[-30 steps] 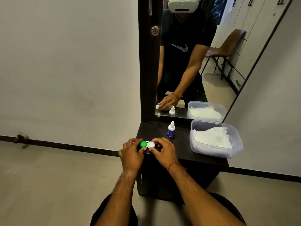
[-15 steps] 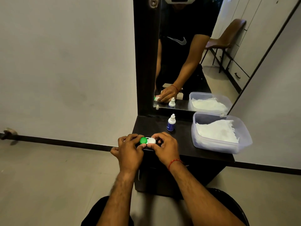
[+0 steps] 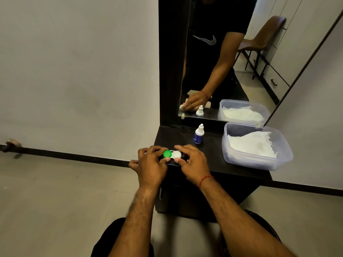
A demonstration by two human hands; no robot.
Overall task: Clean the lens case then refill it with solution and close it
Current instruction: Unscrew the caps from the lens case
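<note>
Both hands are working at the front edge of the dark dresser top (image 3: pixel 215 154) in our head view. Our left hand (image 3: pixel 151 164) is pinching the green cap (image 3: pixel 167 154) of the lens case (image 3: pixel 172 154) between thumb and curled fingers, and our right hand (image 3: pixel 193 161) is pinching the white cap (image 3: pixel 176 155) likewise. We are reading this as unscrewing the caps, though tightening would be looking the same. To do it well, we are advising bracing the case flat with one hand and twisting one cap at a time, so nothing is skidding off the near edge. Behind, the solution bottle (image 3: pixel 199 134) is standing upright, and the clear tub (image 3: pixel 278 165) of white tissue (image 3: pixel 252 147) is sitting to the right, ready for wiping.
</note>
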